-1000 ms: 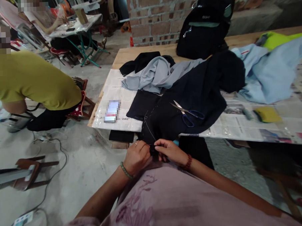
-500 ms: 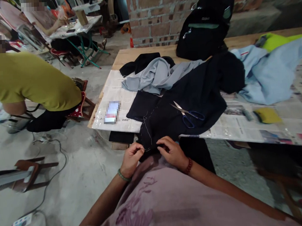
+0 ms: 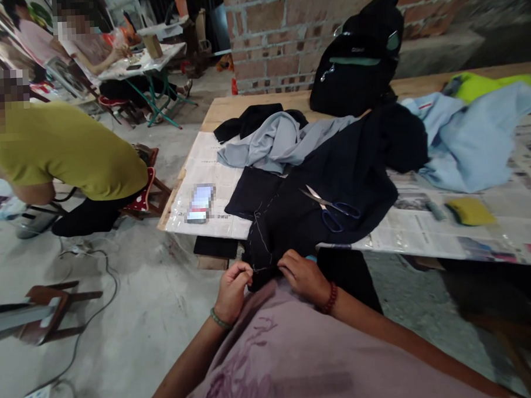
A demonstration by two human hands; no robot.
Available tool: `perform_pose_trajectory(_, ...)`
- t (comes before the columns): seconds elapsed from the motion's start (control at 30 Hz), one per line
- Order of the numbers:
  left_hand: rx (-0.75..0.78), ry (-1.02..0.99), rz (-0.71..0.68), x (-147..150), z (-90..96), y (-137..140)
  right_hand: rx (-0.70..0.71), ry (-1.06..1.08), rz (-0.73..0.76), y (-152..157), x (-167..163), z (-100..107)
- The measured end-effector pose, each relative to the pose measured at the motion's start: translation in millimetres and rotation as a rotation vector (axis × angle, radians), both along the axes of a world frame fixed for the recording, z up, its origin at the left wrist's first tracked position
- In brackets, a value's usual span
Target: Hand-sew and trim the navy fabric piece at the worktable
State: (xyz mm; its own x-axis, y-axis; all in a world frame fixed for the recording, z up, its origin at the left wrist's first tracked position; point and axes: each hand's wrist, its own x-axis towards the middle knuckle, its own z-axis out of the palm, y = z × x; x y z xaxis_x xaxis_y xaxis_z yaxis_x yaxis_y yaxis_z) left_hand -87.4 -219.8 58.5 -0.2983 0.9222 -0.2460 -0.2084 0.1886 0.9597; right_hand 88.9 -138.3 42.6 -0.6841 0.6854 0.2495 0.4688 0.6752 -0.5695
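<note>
A dark navy cloth (image 3: pixel 288 218) hangs over the table's front edge, with loose white thread (image 3: pixel 263 237) running along it in long stitches. My left hand (image 3: pixel 233 291), closed in a pinch, grips the lower left edge of this cloth. Close to its other side is my right hand (image 3: pixel 305 279), thumb and fingers pressed together near the end of the thread; what sits between them is too small to make out. Scissors (image 3: pixel 330 208) with blue handles lie on the cloth, blades slightly apart.
A phone (image 3: pixel 200 203) lies on the newspaper-covered table (image 3: pixel 231 227). Grey cloth (image 3: pixel 276 140), light blue cloth (image 3: pixel 469 140), a yellow sponge (image 3: pixel 472 211) and a black backpack (image 3: pixel 352 78) are there too. A seated person in a yellow-green top (image 3: pixel 76 151) is at left.
The fingers of my right hand have come together from a more spread pose. My left hand keeps its pinch. The whole view has shifted slightly, so things sit lower.
</note>
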Motion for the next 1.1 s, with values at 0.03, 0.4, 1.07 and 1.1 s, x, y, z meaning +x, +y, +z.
perform_pose_trajectory(0.03, -0.008, 0.026, -0.001, -0.6, -0.6, -0.1, 0.006, 0.002, 0.002, -0.1, 0.2, 0.1)
perform_pose_trajectory(0.4, 0.297, 0.855, -0.096, -3.0, 9.2, -2.2, -0.02, 0.238, 0.095, -3.4, 2.2, 17.7)
perform_pose_trajectory(1.07, 0.526, 1.341, -0.139, 6.6, 13.1, -3.7, -0.763, 0.223, 0.07, -4.1, -21.0, 40.6)
perform_pose_trajectory(1.1, 0.543, 1.368, -0.144, 7.0, 12.4, -3.4, -0.896, 0.192, 0.069, -3.5, -20.4, 41.3)
